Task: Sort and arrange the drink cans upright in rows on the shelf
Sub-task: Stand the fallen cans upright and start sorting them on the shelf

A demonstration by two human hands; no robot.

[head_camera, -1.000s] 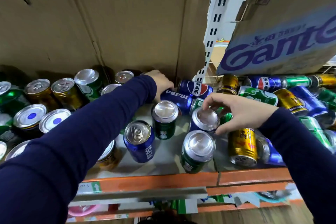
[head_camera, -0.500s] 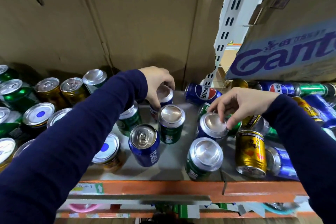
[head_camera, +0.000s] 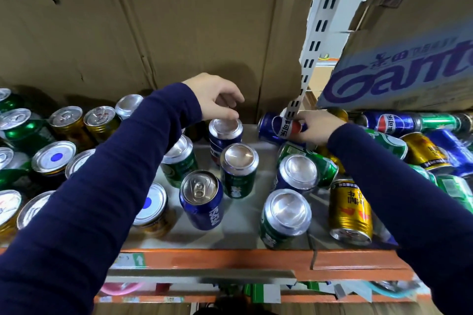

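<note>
My left hand is hovering with curled fingers over the upright blue can near the back of the shelf. My fingertips are right at its rim, and I cannot tell whether I'm gripping it or only touching. My right hand is gripping the lying Pepsi can, which is resting on its side by the back wall. A green can is standing just in front of the blue one. A gold can is lying near the front edge under my right arm.
</note>
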